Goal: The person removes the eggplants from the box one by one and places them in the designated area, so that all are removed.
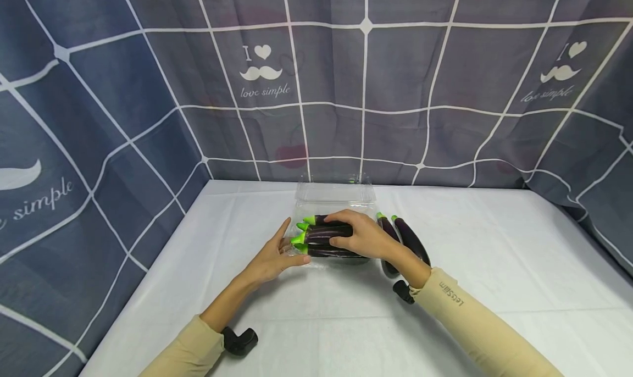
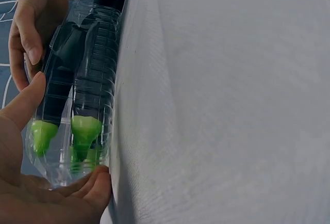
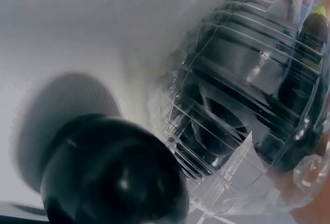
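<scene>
A clear plastic clamshell container [image 2: 105, 79] lies on the table with its lid [image 1: 336, 192] folded back. Several dark purple eggplants [image 1: 323, 232] with green caps lie in it side by side, caps toward the left. My left hand [image 1: 269, 259] holds the container's left end, its thumb and fingers spread across the width. From above, my right hand [image 1: 363, 235] grips one of the eggplants between thumb and fingers; its palm hides the right ends of the eggplants. In the right wrist view the container's ribbed wall [image 3: 247, 74] shows eggplants through it.
Right of the container, two loose eggplants [image 1: 412, 240] lie on the white tablecloth [image 1: 494, 256]; the rounded end of one eggplant [image 3: 116, 172] looms close in the right wrist view. A grey checked curtain [image 1: 395, 69] rises behind the table and along both sides.
</scene>
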`<state>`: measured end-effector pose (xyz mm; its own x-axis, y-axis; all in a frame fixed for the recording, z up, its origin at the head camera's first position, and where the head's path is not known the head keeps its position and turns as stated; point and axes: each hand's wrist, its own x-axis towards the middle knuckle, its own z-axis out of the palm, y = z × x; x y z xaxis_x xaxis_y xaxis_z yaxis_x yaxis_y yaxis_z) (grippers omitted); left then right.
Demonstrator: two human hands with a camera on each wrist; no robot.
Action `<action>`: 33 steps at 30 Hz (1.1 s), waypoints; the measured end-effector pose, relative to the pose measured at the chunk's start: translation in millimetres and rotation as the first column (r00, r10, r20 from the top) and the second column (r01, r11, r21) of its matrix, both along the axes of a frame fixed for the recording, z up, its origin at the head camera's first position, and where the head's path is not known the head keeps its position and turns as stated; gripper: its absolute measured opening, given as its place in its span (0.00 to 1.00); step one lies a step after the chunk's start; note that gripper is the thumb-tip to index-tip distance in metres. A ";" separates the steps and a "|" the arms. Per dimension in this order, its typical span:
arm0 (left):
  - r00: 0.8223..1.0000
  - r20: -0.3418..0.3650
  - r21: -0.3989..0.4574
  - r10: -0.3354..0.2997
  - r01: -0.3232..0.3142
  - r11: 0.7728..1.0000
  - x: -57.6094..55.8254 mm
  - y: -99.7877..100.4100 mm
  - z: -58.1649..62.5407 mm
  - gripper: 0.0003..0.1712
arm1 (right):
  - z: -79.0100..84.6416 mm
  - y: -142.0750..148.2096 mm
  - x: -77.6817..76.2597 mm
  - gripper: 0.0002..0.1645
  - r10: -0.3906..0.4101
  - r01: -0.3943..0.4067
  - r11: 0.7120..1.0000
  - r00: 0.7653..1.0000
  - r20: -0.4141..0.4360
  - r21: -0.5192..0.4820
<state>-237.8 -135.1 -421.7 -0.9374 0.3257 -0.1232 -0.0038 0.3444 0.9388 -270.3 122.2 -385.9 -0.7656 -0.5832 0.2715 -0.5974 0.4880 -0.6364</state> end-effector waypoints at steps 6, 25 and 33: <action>1.000 0.002 0.002 0.004 -0.004 1.000 -0.5 -0.4 -0.9 0.64 | -2.1 2.1 0.1 0.26 0.031 -0.031 0.999 1.000 -0.002 0.016; 1.000 -0.001 0.003 -0.002 0.002 1.000 -1.5 0.1 -2.6 0.63 | -8.3 8.4 0.3 0.26 0.049 -0.048 0.999 0.999 0.023 -0.009; 1.000 -0.005 0.008 0.008 -0.008 1.000 -2.6 -0.2 -4.0 0.63 | -7.1 8.9 0.3 0.25 -0.051 0.046 0.994 0.998 -0.046 -0.102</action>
